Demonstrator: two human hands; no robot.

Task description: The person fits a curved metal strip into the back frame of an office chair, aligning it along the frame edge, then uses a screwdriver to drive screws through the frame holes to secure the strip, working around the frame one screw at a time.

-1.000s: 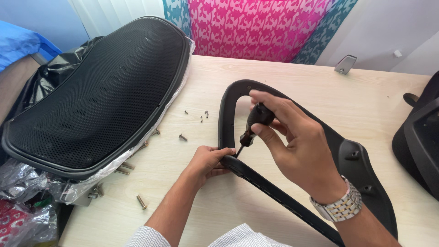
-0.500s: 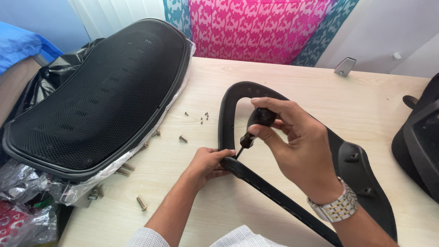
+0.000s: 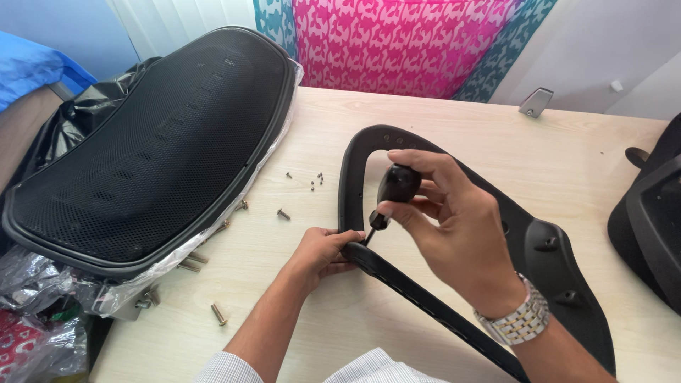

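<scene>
A curved black plastic frame (image 3: 352, 170) of a chair part lies on the light wooden table (image 3: 454, 128). My left hand (image 3: 323, 250) pinches the frame's near bend and holds it down. A short black-handled screwdriver (image 3: 390, 193) sits in my right hand (image 3: 447, 227), which wears a metal watch. The screwdriver's tip rests on the frame right beside my left fingers. The screw under the tip is hidden.
A large black mesh chair seat (image 3: 152, 145) in clear plastic wrap lies at the left. Several loose screws (image 3: 312, 181) and bolts (image 3: 218, 313) are scattered between it and the frame. Another black chair part (image 3: 649, 220) stands at the right edge. A metal bracket (image 3: 535, 101) lies far back.
My right hand has shifted slightly on the screwdriver handle, as if turning it. The left hand and the frame stay where they were.
</scene>
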